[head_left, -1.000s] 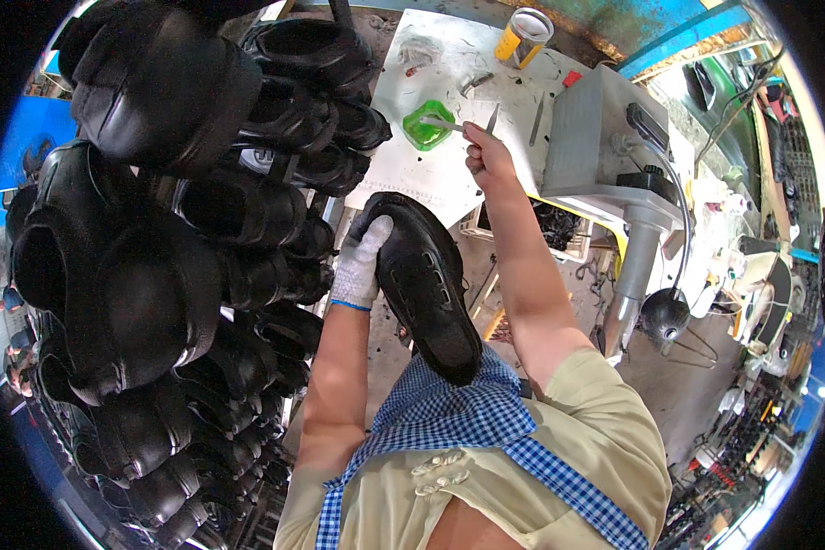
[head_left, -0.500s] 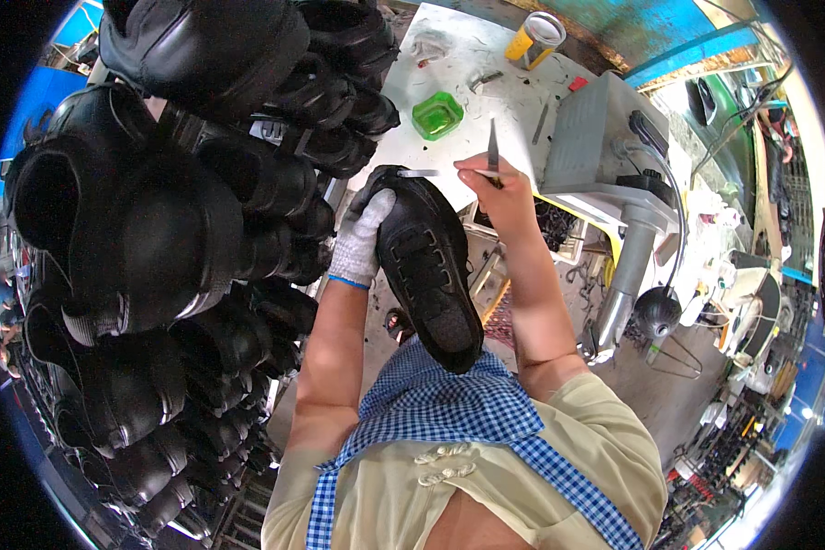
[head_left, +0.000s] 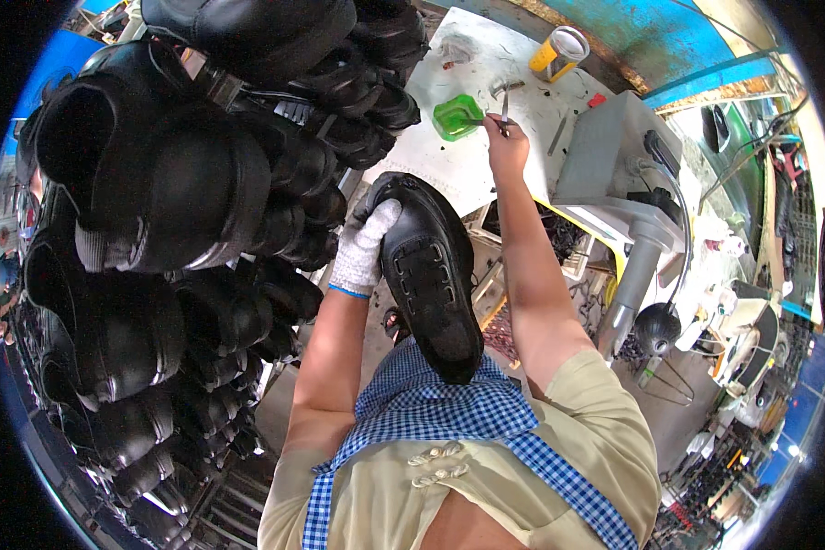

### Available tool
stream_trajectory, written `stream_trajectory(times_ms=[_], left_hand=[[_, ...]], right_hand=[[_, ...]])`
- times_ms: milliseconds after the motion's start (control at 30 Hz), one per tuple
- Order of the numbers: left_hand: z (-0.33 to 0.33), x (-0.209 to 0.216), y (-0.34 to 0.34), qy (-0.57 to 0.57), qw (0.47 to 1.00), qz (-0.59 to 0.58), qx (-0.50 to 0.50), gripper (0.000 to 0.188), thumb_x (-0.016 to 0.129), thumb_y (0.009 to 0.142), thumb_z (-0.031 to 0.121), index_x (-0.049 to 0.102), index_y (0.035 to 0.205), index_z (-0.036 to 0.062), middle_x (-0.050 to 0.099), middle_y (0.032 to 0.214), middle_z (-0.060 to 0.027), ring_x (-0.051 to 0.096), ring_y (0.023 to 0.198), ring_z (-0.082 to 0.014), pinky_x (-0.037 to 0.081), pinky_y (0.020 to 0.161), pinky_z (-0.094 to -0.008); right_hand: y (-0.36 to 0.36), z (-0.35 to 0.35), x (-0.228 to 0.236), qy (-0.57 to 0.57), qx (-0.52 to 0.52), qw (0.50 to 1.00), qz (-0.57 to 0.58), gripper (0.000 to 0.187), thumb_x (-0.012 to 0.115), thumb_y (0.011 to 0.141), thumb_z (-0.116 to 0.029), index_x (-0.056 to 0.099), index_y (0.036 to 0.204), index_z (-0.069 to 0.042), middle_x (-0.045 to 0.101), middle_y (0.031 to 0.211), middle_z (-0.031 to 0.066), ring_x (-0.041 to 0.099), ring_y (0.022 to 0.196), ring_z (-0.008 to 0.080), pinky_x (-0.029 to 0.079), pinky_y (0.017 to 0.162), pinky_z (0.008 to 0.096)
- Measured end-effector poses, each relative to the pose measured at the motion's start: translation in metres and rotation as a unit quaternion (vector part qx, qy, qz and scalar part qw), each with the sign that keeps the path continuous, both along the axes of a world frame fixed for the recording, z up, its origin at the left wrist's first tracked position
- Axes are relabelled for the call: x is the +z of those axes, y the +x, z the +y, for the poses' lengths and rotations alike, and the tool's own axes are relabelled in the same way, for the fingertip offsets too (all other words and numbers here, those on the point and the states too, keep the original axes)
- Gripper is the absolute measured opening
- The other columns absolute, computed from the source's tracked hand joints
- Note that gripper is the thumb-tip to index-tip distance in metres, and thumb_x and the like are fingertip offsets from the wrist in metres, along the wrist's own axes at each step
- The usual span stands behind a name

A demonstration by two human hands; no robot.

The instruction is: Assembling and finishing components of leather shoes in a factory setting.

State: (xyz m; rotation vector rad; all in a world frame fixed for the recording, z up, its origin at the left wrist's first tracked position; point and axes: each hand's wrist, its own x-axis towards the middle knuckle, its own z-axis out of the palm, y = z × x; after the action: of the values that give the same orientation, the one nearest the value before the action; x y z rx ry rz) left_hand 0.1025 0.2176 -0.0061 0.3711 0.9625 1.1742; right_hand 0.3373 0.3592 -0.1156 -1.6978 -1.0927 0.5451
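My left hand [head_left: 365,246], in a white knitted glove with a blue cuff, grips a black lace-up shoe [head_left: 431,261] at one end, its thumb over the upper. The shoe's other end rests near my blue checked apron [head_left: 435,399]. Over the white table, my bare right hand [head_left: 507,148] is closed on a thin brush-like tool [head_left: 477,122], whose tip reaches into a green dish [head_left: 451,122]. A slim pointed blade-like tool [head_left: 506,99] sticks up from the same fingers. What lies in the dish is hard to make out.
Racks of black shoes [head_left: 174,174] crowd my left side. On the white table [head_left: 435,170] stand a yellow can [head_left: 559,55] and scraps. A grey metal machine [head_left: 605,151] with a bent lamp arm [head_left: 683,211] occupies the right. Below hangs a black ball [head_left: 657,328].
My right hand has moved away from the shoe, up to the green dish, bringing the brush-like tool's tip into it. The left hand still holds the shoe in nearly the same place.
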Motion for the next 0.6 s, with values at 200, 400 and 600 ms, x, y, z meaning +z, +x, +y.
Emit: stream_trajectory(times_ms=[200, 400, 600], left_hand=[[-0.028, 0.018, -0.008, 0.065, 0.996, 0.057, -0.001, 0.06, 0.076, 0.079, 0.03, 0.056, 0.128, 0.0026, 0.064, 0.117, -0.0076, 0.062, 0.102, -0.0197, 0.05, 0.094, -0.0343], [-0.079, 0.046, -0.021, 0.065, 0.99, 0.106, 0.063, 0.06, 0.075, 0.079, 0.032, 0.056, 0.128, 0.0034, 0.062, 0.12, -0.0068, 0.057, 0.11, -0.0176, 0.045, 0.096, -0.0329], [-0.152, 0.073, -0.041, 0.131, 0.98, 0.045, 0.143, 0.05, 0.071, 0.081, 0.018, 0.056, 0.126, 0.0013, 0.063, 0.117, -0.0093, 0.06, 0.106, -0.0196, 0.049, 0.094, -0.034]], right_hand=[[-0.003, -0.008, 0.001, -0.029, -0.076, 0.993, -0.084, 0.043, 0.073, 0.082, -0.037, 0.068, 0.107, -0.002, 0.065, 0.099, 0.0157, 0.063, 0.093, 0.0307, 0.049, 0.082, 0.0401], [-0.041, -0.107, 0.102, -0.082, 0.18, 0.976, 0.096, 0.031, 0.05, 0.1, -0.019, 0.061, 0.124, -0.002, 0.063, 0.085, 0.0098, 0.059, 0.077, 0.0181, 0.047, 0.073, 0.0295], [-0.072, -0.205, 0.222, 0.099, 0.545, 0.831, -0.043, 0.03, 0.063, 0.089, -0.002, 0.066, 0.119, -0.004, 0.057, 0.075, 0.007, 0.054, 0.064, 0.016, 0.043, 0.059, 0.0265]])
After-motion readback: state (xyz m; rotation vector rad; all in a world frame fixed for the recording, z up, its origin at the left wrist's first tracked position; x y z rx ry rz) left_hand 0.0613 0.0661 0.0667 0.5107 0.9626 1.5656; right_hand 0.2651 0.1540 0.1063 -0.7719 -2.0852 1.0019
